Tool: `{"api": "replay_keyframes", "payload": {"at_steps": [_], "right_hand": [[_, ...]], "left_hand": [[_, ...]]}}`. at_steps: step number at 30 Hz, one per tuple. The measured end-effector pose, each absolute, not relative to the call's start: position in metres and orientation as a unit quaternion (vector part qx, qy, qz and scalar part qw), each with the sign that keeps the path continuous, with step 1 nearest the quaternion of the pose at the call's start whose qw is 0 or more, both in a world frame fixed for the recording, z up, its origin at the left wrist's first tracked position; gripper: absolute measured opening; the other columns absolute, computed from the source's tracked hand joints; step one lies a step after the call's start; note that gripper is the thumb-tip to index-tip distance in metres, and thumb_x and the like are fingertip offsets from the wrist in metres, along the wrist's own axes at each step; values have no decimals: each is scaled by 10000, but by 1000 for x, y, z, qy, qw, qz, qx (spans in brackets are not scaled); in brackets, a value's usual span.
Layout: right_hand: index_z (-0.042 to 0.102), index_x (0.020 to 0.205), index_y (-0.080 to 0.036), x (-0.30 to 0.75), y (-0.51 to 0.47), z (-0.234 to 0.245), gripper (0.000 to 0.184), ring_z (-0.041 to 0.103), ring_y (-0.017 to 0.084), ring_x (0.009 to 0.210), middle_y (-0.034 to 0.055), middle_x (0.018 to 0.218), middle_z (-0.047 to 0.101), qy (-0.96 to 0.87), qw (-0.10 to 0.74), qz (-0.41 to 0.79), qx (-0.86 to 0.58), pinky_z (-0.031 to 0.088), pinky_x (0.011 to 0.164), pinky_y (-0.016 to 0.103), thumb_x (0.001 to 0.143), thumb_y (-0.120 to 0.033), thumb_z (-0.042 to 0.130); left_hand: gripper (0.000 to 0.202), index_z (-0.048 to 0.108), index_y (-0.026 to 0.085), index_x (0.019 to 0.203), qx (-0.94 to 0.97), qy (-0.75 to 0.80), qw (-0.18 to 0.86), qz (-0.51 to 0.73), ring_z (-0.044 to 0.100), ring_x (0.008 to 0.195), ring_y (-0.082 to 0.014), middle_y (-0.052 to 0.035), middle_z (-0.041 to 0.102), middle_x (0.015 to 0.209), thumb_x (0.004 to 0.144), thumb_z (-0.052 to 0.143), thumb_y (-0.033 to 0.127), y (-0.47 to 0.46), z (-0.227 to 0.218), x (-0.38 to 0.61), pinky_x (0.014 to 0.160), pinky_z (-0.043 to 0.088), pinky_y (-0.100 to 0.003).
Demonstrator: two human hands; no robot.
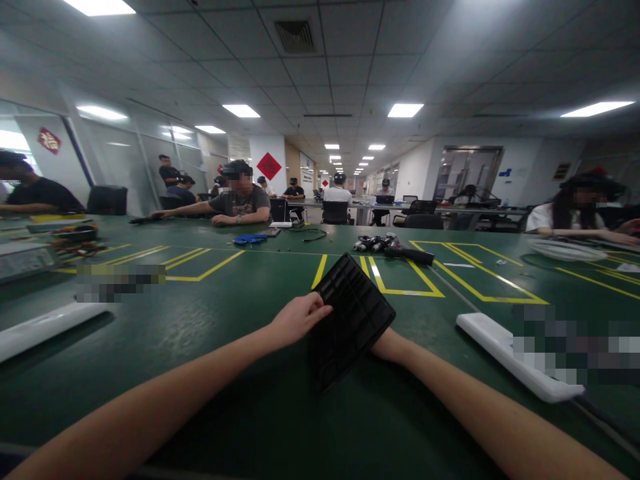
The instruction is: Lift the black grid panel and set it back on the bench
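I hold a black ribbed plastic tray (350,317) tilted up above the green table (250,400). My left hand (300,319) is closed on the tray's left edge, fingers curled over the rim. My right hand (387,345) is under the tray's lower right side and is mostly hidden behind it, so its fingers do not show. Both forearms reach in from the bottom of the view.
A white power strip (515,357) lies to the right, another white bar (45,327) to the left. Black tools (395,248), a cable (310,233) and a blue item (249,239) lie farther back. Several people sit at the table's far and side edges. Yellow lines mark the tabletop.
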State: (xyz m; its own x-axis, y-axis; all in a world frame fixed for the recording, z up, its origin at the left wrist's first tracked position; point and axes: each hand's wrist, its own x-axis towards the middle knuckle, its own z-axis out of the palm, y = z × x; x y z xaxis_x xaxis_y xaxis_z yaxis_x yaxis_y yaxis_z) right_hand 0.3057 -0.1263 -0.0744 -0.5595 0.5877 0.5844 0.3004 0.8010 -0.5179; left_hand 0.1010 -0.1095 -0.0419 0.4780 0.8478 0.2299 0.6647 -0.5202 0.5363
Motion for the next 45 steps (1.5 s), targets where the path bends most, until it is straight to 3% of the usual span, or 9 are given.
{"api": "replay_keyframes", "payload": {"at_steps": [10, 13, 18, 21, 23, 28, 36, 39, 45], "right_hand": [[532, 1209, -221, 306, -124, -77, 389, 476, 237, 1166, 69, 1277, 521, -862, 403, 175, -251, 391, 982, 394, 869, -365, 409], [540, 1200, -237, 307, -125, -75, 371, 472, 240, 1169, 62, 1267, 531, -873, 390, 152, -249, 359, 1005, 415, 866, -344, 420], [556, 1183, -234, 308, -122, -77, 353, 421, 238, 1215, 62, 1251, 545, -881, 389, 131, -237, 311, 1036, 425, 875, -314, 405], [543, 1197, -232, 309, -121, -79, 358, 406, 237, 1227, 57, 1279, 520, -877, 389, 146, -241, 320, 1033, 415, 871, -309, 416], [527, 1212, -240, 311, -121, -80, 366, 402, 244, 1229, 51, 1306, 493, -868, 392, 159, -259, 309, 1037, 424, 862, -301, 435], [505, 1229, -273, 311, -124, -77, 389, 418, 250, 1215, 28, 1282, 518, -861, 386, 183, -277, 314, 1033, 431, 841, -265, 469], [568, 1142, -231, 312, -117, -73, 341, 450, 247, 1162, 53, 1216, 555, -875, 347, 173, -291, 351, 990, 429, 815, -232, 471], [535, 1170, -171, 333, -101, -72, 408, 482, 253, 1089, 96, 1163, 559, -841, 322, 129, -415, 371, 942, 429, 769, -247, 544], [513, 1185, -126, 401, -74, -68, 403, 474, 271, 1067, 137, 1149, 553, -709, 218, -36, -669, 340, 914, 373, 802, -253, 499]], "left_hand": [[100, 551, 170, 770, 850, 398, 198, 282, 450, 603, -104, 8, 515, 685, 762, 487, 245, -120, -34, 105, 546, 351, -218], [71, 535, 164, 762, 789, 410, 314, 333, 464, 568, -100, 14, 506, 648, 716, 520, 216, -117, -37, 106, 517, 372, -216], [37, 455, 147, 687, 516, 432, 625, 396, 488, 520, -90, 2, 492, 612, 673, 482, 168, -109, -36, 108, 479, 384, -205], [101, 444, 142, 696, 480, 433, 666, 371, 457, 519, -69, 5, 483, 642, 662, 521, 199, -108, -35, 108, 445, 327, -176], [203, 466, 143, 762, 563, 446, 608, 337, 425, 523, -60, 30, 463, 650, 639, 598, 236, -108, -36, 107, 435, 285, -168], [492, 470, 154, 955, 758, 447, 392, 268, 427, 588, -74, 44, 463, 727, 563, 703, 337, -107, -43, 103, 532, 356, -208], [330, 554, 137, 820, 822, 461, 180, 282, 439, 578, -109, 15, 492, 672, 623, 612, 395, -101, -44, 102, 522, 357, -229], [349, 571, 137, 827, 796, 525, 99, 285, 504, 632, -144, -22, 553, 715, 657, 559, 441, -84, -27, 80, 558, 380, -244], [447, 584, 133, 760, 625, 754, -78, 188, 579, 809, -286, -137, 621, 830, 658, 505, 561, -48, 8, -23, 623, 409, -321]]}}
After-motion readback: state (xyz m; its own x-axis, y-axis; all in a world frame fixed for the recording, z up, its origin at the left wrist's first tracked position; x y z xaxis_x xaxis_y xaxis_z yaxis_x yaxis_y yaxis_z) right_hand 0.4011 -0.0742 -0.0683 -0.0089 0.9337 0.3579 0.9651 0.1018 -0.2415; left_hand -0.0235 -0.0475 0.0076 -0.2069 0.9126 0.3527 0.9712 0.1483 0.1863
